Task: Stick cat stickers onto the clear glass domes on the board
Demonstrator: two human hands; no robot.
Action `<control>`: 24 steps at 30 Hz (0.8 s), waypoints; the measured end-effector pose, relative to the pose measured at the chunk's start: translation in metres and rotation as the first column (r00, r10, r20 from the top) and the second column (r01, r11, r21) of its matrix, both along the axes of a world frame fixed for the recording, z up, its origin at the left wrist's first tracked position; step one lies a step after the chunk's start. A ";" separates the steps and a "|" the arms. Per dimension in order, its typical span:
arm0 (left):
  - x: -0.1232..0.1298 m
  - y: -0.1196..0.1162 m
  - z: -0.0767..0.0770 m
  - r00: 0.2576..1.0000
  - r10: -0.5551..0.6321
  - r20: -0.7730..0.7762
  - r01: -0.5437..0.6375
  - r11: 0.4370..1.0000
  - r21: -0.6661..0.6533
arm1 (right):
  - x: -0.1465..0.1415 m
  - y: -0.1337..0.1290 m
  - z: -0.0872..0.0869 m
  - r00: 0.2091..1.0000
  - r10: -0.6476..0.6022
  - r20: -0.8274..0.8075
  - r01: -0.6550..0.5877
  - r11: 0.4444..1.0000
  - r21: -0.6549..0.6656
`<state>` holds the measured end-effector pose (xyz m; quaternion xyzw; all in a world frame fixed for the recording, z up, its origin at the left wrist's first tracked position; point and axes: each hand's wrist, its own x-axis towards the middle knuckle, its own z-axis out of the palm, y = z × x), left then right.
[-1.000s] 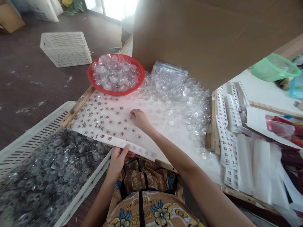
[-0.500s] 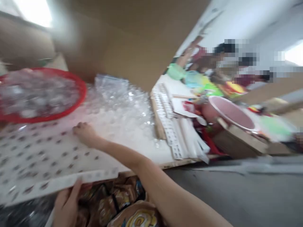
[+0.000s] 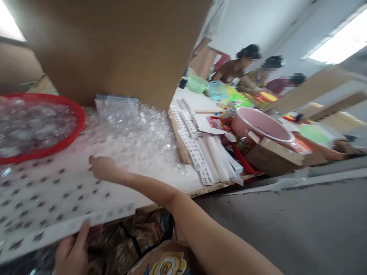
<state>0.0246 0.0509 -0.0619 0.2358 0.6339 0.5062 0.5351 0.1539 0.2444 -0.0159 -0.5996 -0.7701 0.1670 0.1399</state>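
My left hand (image 3: 73, 248) is at the table's front edge, thumb on top of a white strip (image 3: 69, 225) with dark printed marks, pinching it. My right hand (image 3: 104, 168) is over the white tabletop with its fingers curled together; whatever they hold, if anything, is too small to make out. Small dark pieces (image 3: 52, 208) lie scattered in rows to its left. Beyond the right hand, many clear plastic pieces (image 3: 151, 130) are heaped beside a clear bag (image 3: 116, 110). A red basket (image 3: 82, 122) at the left is full of clear round pieces.
A large cardboard sheet (image 3: 114, 49) stands behind the heap. Printed strips (image 3: 197, 156) and rolled white sheets (image 3: 218, 160) lie at the right end. Farther right are a pink tub (image 3: 258, 122), a cardboard box (image 3: 272, 156) and several people at a table.
The view has swung, so the basket, heap and strips appear farther left. My right hand sits slightly lower in view, its fingers still curled. My left hand stays on the strip.
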 end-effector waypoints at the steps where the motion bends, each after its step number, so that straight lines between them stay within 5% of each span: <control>1: 0.001 -0.002 0.002 1.000 -0.001 -0.018 0.001 1.000 0.023 | 0.002 -0.007 0.007 0.999 0.038 -0.017 -0.040 0.996 -0.085; 5: 0.005 -0.009 0.010 0.999 -0.047 -0.019 0.048 0.998 0.038 | 0.011 -0.028 0.015 0.964 0.136 -0.227 -0.177 0.969 -0.172; 8: 0.005 -0.007 0.013 0.995 -0.103 0.018 0.102 0.993 0.056 | 0.008 -0.042 0.009 0.885 0.063 -0.462 -0.219 0.931 -0.293; 13: 0.010 -0.010 0.021 0.994 -0.108 0.029 0.106 0.992 0.074 | -0.015 -0.078 0.020 0.790 0.125 -0.601 -0.376 0.873 -0.312; 18: 0.011 -0.008 0.019 0.993 -0.117 0.021 0.116 0.991 0.065 | -0.043 -0.097 0.030 0.796 0.258 -0.547 -0.426 0.881 -0.205; 24: 0.005 -0.008 0.012 0.991 -0.038 -0.132 0.057 0.989 0.138 | -0.055 -0.122 0.019 0.877 0.404 -0.260 -0.401 0.914 0.068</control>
